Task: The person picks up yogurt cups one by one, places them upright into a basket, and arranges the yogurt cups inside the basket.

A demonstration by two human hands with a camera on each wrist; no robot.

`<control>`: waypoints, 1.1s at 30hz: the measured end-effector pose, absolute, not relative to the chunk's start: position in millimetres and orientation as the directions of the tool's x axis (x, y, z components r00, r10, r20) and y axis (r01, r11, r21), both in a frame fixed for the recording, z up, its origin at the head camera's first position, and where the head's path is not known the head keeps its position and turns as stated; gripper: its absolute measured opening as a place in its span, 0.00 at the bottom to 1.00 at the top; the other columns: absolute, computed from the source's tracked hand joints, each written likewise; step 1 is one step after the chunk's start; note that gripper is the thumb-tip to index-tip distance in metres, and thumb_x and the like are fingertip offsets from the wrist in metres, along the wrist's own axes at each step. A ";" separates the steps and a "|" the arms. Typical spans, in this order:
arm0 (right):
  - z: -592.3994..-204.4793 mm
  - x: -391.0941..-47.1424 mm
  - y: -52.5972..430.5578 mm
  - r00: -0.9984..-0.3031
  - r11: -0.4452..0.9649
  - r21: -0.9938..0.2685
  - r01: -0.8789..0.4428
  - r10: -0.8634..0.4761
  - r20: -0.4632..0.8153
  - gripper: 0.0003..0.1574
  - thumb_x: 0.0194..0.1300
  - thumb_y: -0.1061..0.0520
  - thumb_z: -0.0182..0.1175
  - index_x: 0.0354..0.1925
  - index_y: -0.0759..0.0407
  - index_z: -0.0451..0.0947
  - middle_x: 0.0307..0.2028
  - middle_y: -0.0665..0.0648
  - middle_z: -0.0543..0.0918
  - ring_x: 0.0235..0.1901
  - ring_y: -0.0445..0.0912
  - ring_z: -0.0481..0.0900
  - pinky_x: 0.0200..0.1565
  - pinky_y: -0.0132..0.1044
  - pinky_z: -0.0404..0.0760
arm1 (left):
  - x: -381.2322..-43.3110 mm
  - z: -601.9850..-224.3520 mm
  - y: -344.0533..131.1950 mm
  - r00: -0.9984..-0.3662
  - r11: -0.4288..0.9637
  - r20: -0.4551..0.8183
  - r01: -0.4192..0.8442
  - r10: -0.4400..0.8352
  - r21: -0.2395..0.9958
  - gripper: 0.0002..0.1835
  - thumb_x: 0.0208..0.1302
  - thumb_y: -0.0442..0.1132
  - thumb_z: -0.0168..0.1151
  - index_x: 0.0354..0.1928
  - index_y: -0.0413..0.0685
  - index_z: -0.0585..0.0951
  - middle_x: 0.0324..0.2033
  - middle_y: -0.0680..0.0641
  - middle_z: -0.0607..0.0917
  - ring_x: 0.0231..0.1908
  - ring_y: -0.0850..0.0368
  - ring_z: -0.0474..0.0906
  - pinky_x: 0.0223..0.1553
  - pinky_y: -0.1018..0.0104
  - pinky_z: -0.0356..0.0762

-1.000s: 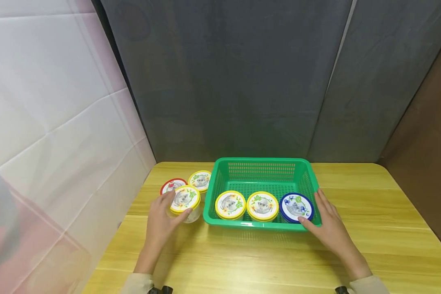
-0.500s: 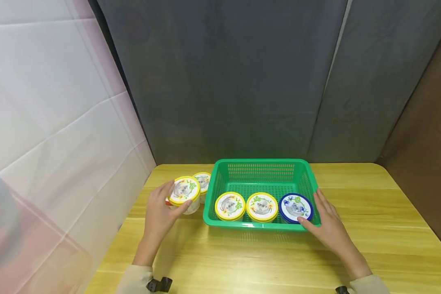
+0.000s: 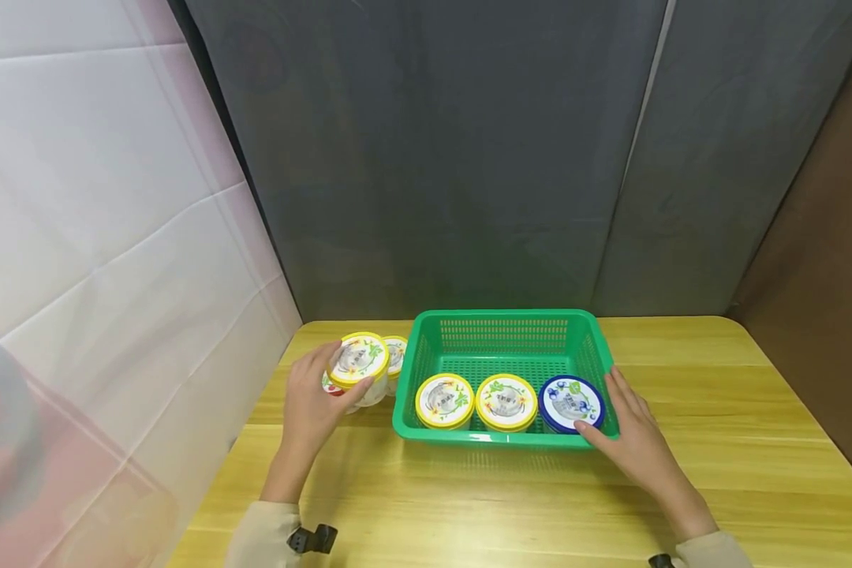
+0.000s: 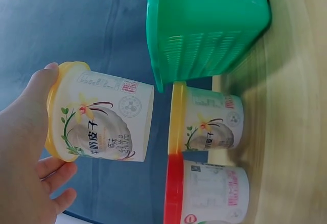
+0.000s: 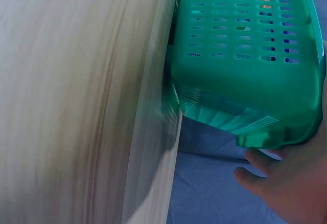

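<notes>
My left hand (image 3: 311,402) grips a yellow-lidded plastic drink cup (image 4: 104,116) around its lid, raised off the table. Below and beyond it stand a second yellow-lidded cup (image 4: 209,119) and a red-lidded cup (image 4: 212,191), touching side by side. In the head view the held cup partly hides both. At the front right corner of the green plastic basket (image 3: 504,315), my right hand (image 3: 632,434) holds the rim, thumb over the front and fingers along the right side. Inside sit two yellow-lidded cups (image 3: 445,400) and a blue-lidded cup (image 3: 572,402), in a row along the front.
The wooden table (image 3: 468,505) runs around the basket, its rear edge near a dark grey panel (image 3: 433,158). A white cloth wall (image 3: 113,197) stands at the left and a brown panel (image 3: 823,260) at the right.
My left hand has lifted the yellow-lidded cup slightly upward and away from me, over the red-lidded cup. My right hand and the basket stay in place.
</notes>
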State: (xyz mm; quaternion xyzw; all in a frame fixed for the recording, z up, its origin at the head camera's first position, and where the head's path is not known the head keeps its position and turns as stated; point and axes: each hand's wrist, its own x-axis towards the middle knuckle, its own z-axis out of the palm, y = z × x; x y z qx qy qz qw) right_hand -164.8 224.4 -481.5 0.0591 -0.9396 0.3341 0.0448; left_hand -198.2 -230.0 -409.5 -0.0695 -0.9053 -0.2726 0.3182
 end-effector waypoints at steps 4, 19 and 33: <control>-481.7 -165.1 224.7 -0.990 0.769 -0.624 -0.138 -0.080 0.120 0.63 0.58 0.29 0.56 0.75 0.52 0.34 0.76 0.55 0.36 0.72 0.68 0.44 0.58 0.76 0.51 | -202.1 -408.2 -227.4 -0.776 0.834 0.628 0.314 -0.049 0.453 0.40 0.38 0.53 0.77 0.57 0.47 0.77 0.54 0.43 0.80 0.55 0.43 0.71 0.56 0.48 0.67; -482.8 -165.6 224.5 -0.987 0.771 -0.619 -0.151 -0.083 0.137 0.63 0.58 0.30 0.57 0.75 0.54 0.36 0.76 0.56 0.36 0.71 0.69 0.45 0.58 0.76 0.53 | -223.6 -392.2 -202.2 -0.799 0.809 0.601 0.345 -0.012 0.476 0.40 0.43 0.56 0.74 0.59 0.49 0.74 0.54 0.44 0.80 0.54 0.45 0.71 0.56 0.48 0.67; -483.0 -165.2 224.3 -0.988 0.764 -0.628 -0.147 -0.079 0.135 0.63 0.58 0.29 0.56 0.75 0.53 0.35 0.76 0.54 0.36 0.71 0.68 0.45 0.58 0.76 0.53 | -250.5 -388.3 -167.8 -0.820 0.813 0.568 0.381 0.077 0.440 0.40 0.45 0.62 0.71 0.59 0.51 0.74 0.57 0.49 0.78 0.56 0.49 0.69 0.57 0.50 0.69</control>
